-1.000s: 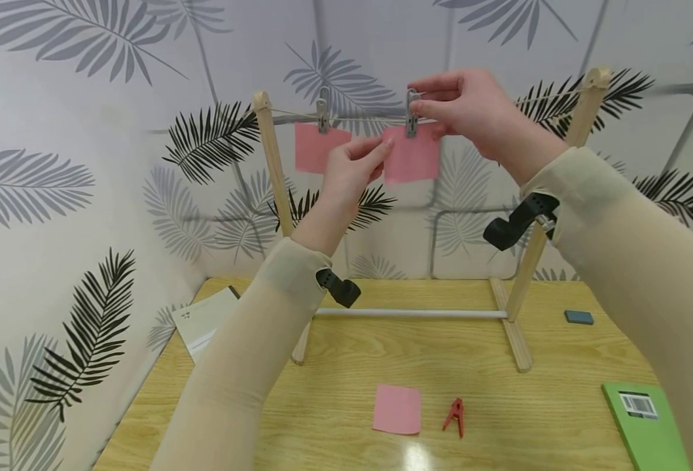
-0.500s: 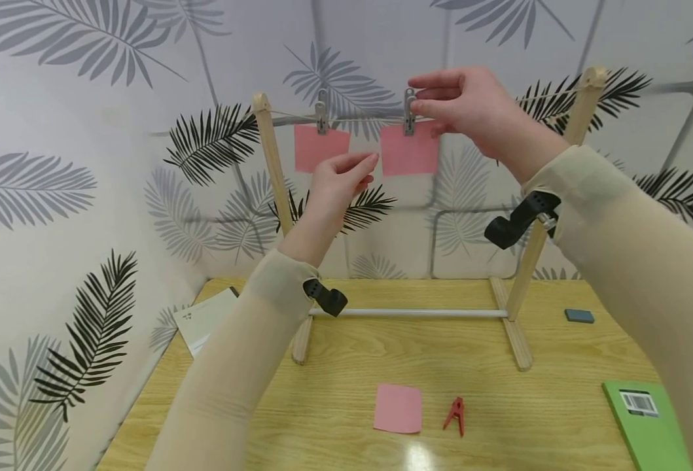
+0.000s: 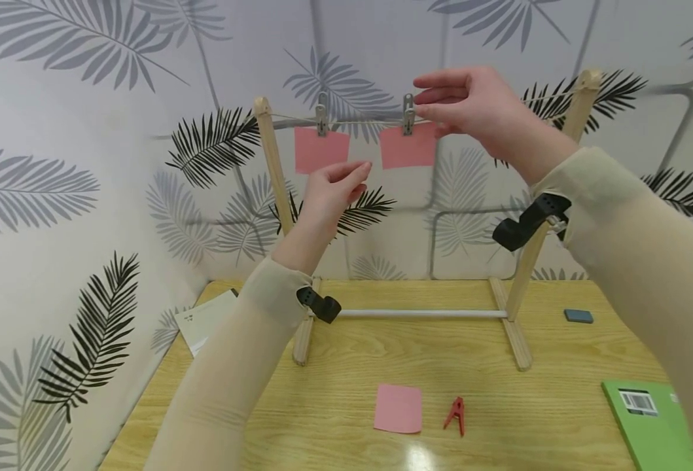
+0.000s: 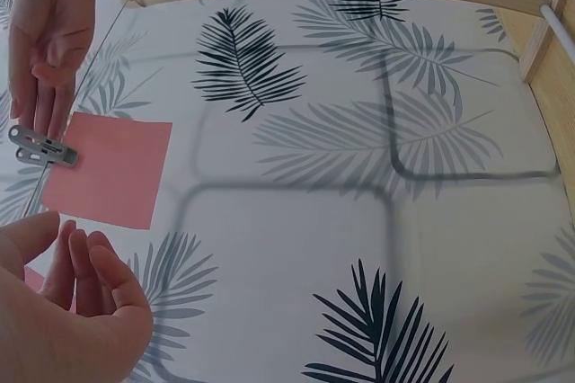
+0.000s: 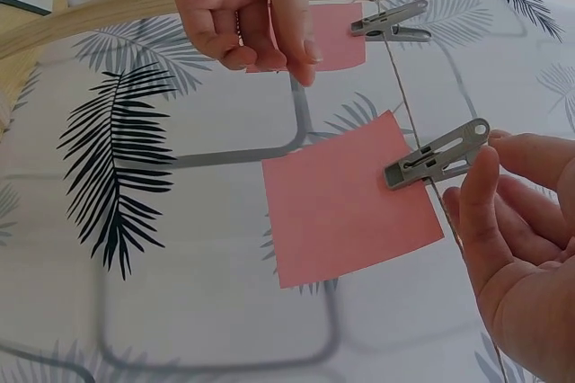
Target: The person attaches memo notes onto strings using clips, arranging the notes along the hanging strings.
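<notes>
Two pink paper squares hang from a string, each under a grey metal clip. My right hand (image 3: 476,108) is beside the right clip (image 3: 408,116), its thumb and fingers parted close to the clip's handles. In the right wrist view this clip (image 5: 436,156) bites the top edge of its pink square (image 5: 350,199) over the string. My left hand (image 3: 334,196) is raised between the two squares and below the string, fingers loosely bent and holding nothing. The left square (image 3: 321,150) hangs behind it from the left clip (image 3: 321,119).
Wooden posts (image 3: 582,108) hold the string, with a white bar (image 3: 417,314) joining them low down. On the table lie another pink square (image 3: 398,409), a red clothespin (image 3: 455,417), a blue-grey block (image 3: 578,316), a green packet (image 3: 646,418) and a pale booklet (image 3: 205,320).
My left hand has let go of the right square's edge and moved down and left. My right hand has loosened from the clip and shifted slightly right; the square hangs from it.
</notes>
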### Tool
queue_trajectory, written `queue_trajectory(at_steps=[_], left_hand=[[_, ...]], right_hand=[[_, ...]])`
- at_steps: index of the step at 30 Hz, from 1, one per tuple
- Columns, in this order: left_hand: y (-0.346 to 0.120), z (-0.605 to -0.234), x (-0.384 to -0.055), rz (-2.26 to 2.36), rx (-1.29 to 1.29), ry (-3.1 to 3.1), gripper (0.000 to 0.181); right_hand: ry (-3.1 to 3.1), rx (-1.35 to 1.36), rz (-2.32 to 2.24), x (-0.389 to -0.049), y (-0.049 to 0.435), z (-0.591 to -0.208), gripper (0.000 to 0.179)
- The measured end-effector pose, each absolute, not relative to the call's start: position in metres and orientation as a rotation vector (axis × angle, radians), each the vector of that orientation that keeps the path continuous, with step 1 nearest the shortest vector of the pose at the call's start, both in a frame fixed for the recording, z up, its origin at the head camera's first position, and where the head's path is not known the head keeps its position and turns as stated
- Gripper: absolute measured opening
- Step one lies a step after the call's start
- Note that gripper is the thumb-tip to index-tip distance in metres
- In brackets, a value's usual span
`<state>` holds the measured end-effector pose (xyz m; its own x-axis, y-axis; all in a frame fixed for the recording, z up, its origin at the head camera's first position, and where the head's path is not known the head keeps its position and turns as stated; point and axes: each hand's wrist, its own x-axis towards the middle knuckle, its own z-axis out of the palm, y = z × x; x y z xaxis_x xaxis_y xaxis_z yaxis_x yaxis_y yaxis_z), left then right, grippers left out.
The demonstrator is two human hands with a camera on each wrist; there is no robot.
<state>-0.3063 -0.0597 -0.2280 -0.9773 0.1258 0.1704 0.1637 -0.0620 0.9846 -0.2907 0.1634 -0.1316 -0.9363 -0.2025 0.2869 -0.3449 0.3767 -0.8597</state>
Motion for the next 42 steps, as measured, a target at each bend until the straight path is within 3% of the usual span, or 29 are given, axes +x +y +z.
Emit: queue_trajectory(at_steps=[19, 42], left_hand=[[-0.074, -0.248, -0.299, -2.241, -0.345, -2.191, 0.034], [-0.075, -0.292, -0.278, -2.085, -0.44, -2.486, 0.029]], right_hand=[[-2.436, 0.525, 1.593, -0.261, 0.194, -0.146, 0.049], [-2.701, 0.569, 1.435, -0.238, 0.207, -0.219, 0.039]])
